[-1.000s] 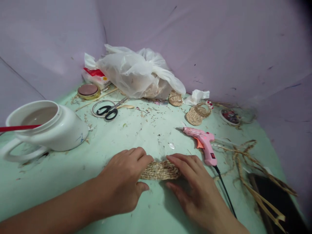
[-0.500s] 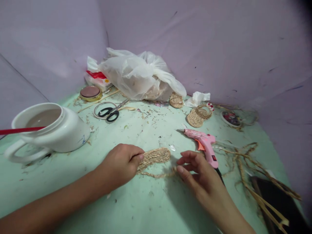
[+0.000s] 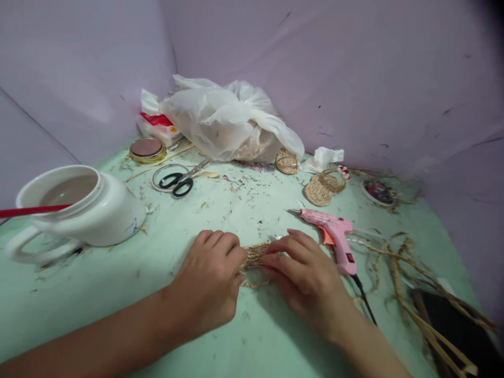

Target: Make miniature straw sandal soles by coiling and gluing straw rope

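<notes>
A flat oblong piece of coiled, braided straw (image 3: 255, 255) lies between my hands above the green tabletop. My left hand (image 3: 216, 268) is closed on its left end, the fingers wrapped over it. At the other end, my right hand (image 3: 301, 273) has its thumb and fingers closed round the piece and hides that end. A loose strand of braid (image 3: 255, 285) runs below it from hand to hand. Just right of my right hand lies a pink glue gun (image 3: 333, 231), its nozzle pointing left.
A white mug (image 3: 106, 210) with a red stick (image 3: 35, 211) stands left. Behind are scissors (image 3: 181, 184), a round tin (image 3: 147, 149), a plastic bag (image 3: 232, 123) and woven pieces (image 3: 318, 190). Straw strands (image 3: 401, 278) and a dark flat object (image 3: 452, 325) lie right.
My right hand has moved left from the loose strand onto the right end of the straw piece. My left hand has turned, with more fingers over the left end.
</notes>
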`<state>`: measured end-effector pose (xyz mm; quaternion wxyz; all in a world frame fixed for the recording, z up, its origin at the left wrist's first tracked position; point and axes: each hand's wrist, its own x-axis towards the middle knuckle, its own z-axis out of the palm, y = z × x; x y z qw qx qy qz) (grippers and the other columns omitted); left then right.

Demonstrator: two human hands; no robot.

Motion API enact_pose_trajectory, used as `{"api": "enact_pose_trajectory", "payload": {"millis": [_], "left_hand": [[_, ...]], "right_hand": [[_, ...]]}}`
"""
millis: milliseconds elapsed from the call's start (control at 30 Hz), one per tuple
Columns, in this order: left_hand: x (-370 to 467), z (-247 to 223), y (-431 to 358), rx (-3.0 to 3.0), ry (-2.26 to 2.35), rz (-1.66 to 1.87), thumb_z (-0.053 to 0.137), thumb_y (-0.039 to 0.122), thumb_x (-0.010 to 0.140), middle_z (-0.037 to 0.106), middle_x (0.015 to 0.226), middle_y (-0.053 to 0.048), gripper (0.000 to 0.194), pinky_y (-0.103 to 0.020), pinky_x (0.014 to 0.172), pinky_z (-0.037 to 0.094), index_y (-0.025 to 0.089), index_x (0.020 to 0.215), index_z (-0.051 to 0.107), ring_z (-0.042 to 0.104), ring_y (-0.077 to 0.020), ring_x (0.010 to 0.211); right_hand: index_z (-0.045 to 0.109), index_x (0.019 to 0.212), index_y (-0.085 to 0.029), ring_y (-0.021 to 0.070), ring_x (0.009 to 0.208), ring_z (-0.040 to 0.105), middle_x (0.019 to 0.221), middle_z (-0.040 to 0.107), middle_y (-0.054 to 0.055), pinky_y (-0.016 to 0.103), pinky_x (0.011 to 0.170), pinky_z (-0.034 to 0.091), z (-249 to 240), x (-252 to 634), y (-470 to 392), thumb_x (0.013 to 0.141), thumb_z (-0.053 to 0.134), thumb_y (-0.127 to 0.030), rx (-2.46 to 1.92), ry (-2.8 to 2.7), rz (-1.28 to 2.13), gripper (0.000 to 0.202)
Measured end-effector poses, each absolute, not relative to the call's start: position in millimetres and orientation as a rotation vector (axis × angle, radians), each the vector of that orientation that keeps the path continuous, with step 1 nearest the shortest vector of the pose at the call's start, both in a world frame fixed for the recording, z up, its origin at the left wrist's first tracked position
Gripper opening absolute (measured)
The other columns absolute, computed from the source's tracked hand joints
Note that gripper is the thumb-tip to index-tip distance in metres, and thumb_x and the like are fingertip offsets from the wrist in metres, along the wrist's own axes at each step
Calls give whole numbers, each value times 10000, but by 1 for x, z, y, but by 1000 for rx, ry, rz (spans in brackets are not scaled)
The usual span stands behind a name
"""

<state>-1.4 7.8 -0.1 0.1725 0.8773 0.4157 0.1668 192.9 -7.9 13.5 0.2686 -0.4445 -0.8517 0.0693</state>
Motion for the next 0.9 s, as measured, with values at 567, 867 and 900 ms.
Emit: {"api": "enact_pose_trajectory", "payload": {"millis": [567,867,900], "left_hand": [[-9,-1,13,2559,1015,457,482,103,760,585,811,-62,120,-426,753,353,161,778,584,508,-216,777],[-8,-7,11,2404,1073,629,477,141,807,612,742,-29,123,-426,800,357,173,788,595,536,-181,717],[-8,-8,12,2354,1096,659,464,133,810,615,733,-24,134,-415,787,363,177,798,590,539,-176,706]], "right_hand": [[647,877,-192,186,727,577,848,666,62,306,603,492,-6,181,-25,820,528,-110,-1356,-2220,271,156],[596,961,-173,198,736,591,864,661,71,320,596,508,-7,176,-25,813,527,-137,-1370,-2158,247,167],[581,975,-181,193,754,596,872,655,68,318,618,513,-8,178,-25,824,510,-134,-1380,-2114,286,173]]}}
